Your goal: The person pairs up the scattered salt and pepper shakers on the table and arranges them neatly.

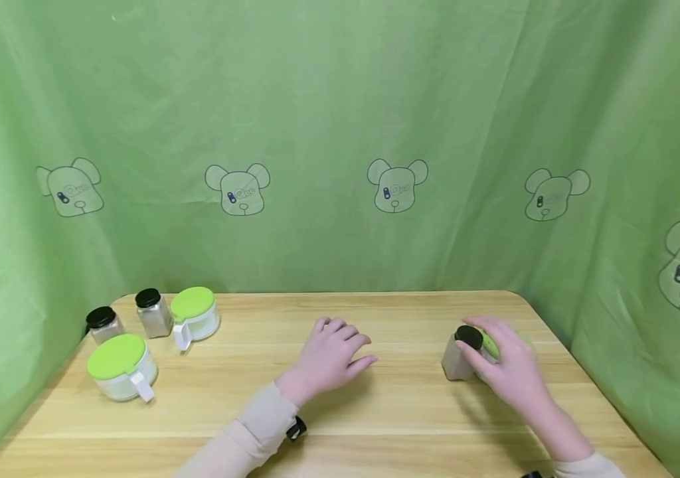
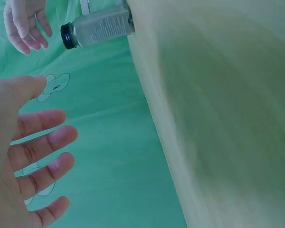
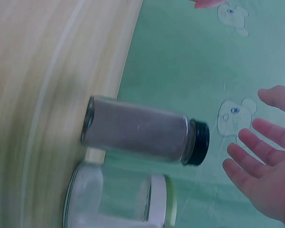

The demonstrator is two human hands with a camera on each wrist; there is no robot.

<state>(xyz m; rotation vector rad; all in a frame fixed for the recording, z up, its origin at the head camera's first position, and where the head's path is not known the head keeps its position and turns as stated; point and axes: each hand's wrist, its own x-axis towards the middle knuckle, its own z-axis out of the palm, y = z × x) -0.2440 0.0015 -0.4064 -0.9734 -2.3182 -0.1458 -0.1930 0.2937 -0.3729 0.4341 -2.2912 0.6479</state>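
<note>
My right hand [image 1: 516, 375] hovers close to a tall, square glass jar [image 1: 456, 362] with a black lid and greyish-brown powder inside. In the right wrist view, a gap shows between the spread fingers [image 3: 249, 164] and the jar's black cap [image 3: 198, 142]. Right beside that jar stands a clear glass pot [image 3: 126, 197] with a green lid, partly hidden behind the hand in the head view. My left hand [image 1: 331, 352] is held over the middle of the wooden table with nothing in it, its fingers [image 2: 50, 145] apart and loosely bent.
On the table's left side stand two black-lidded jars [image 1: 155, 318] and two green-lidded pots [image 1: 123, 372] with white handles. A green curtain [image 1: 316, 245] with bear-head drawings surrounds the wooden table [image 1: 376, 418] at the back and sides.
</note>
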